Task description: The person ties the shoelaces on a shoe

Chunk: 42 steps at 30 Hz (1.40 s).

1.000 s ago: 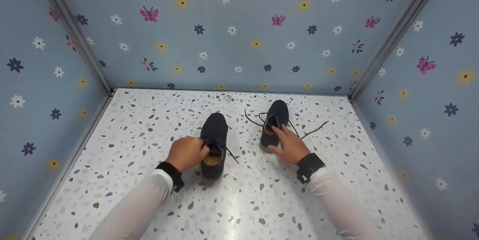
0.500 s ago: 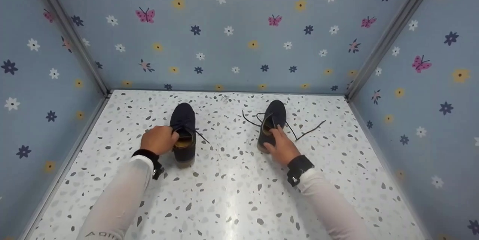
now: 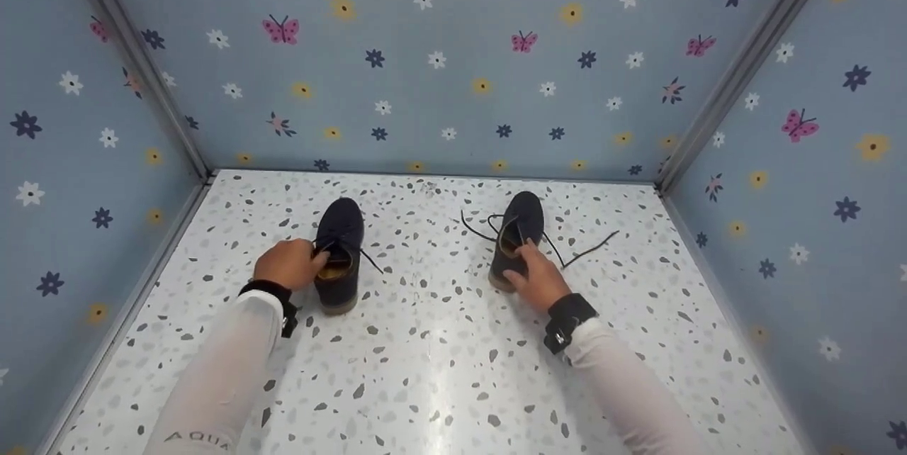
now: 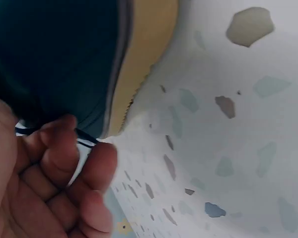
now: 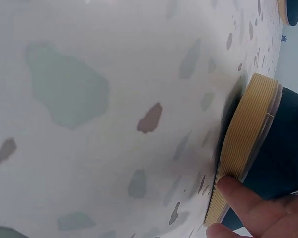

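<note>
Two dark lace-up shoes with tan soles stand toes-forward, well apart. My left hand (image 3: 287, 263) grips the left shoe (image 3: 340, 217) at its left side, thumb over the collar by the opening. In the left wrist view, curled fingers (image 4: 102, 163) lie by the thin lace, below the dark upper (image 4: 54, 54). My right hand (image 3: 542, 281) holds the right shoe (image 3: 528, 210) near the heel, thumb on the left of the heel and fingers at the collar. A fingertip (image 5: 231, 186) touches the ribbed sole edge (image 5: 246, 129) in the right wrist view. The right shoe's laces (image 3: 592, 249) trail loose on both sides.
White speckled floor (image 3: 425, 341) surrounds the shoes. A blue flowered wall panel (image 3: 453, 100) rises beyond the toes, with side panels at the left (image 3: 71, 178) and right (image 3: 822, 178) meeting it along grey metal posts (image 3: 737, 72).
My left hand has carried the left shoe leftward and slightly forward, away from the other shoe. My right hand's fingers have closed in on the right shoe, which stays in place.
</note>
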Motion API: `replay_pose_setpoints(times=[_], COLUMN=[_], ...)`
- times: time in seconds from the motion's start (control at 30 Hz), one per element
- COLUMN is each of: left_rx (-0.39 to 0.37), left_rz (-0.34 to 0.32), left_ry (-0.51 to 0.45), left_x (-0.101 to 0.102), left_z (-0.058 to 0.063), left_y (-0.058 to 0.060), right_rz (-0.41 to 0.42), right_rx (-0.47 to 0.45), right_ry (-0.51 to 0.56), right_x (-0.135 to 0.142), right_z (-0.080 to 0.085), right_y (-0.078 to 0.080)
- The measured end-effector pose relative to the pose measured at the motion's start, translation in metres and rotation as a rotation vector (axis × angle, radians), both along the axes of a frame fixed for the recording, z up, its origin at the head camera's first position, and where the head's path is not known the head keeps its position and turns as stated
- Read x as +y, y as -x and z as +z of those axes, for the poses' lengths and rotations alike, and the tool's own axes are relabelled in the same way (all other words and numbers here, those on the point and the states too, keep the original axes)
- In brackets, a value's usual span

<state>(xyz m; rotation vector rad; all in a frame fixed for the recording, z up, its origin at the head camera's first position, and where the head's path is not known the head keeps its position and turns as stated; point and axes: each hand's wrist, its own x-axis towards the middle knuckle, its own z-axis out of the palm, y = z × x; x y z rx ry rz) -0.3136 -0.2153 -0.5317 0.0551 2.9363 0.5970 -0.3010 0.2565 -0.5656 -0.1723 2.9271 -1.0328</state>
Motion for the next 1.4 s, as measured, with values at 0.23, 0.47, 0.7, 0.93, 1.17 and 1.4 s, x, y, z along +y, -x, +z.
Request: replay_pose_setpoints(times=[0.23,0.47,0.7,0.93,1.17,1.4], left_rx=[0.026,0.233,0.264,0.203,0.299,0.133], left_rz=[0.04,0.014,-0.16,-0.389,-0.411,-0.36], left_ry=[-0.055,-0.122,-0.18,-0.294,-0.411,-0.66], left_x=[0.001,0.035,0.098,0.143,0.167,0.165], left_z=[0.021,0.042,0.042,0.021,0.001,-0.004], left_y=[-0.004,-0.009,-0.016,-0.018,-0.023,-0.028], right_rz=[0.006,0.042,0.157,0.291,0.442,0.447], right_rx=[0.054,0.146,0.26,0.269,0.349,0.357], right_ry=[0.027,0.074,0.131,0.175,0.198,0.191], right_x=[0.005,0.006,-0.007,-0.025,-0.035,-0.038], right_z=[0.001,0.01,0.022,0.029,0.023,0.017], right_y=[-0.002,-0.015,-0.044,-0.074,-0.089,-0.093])
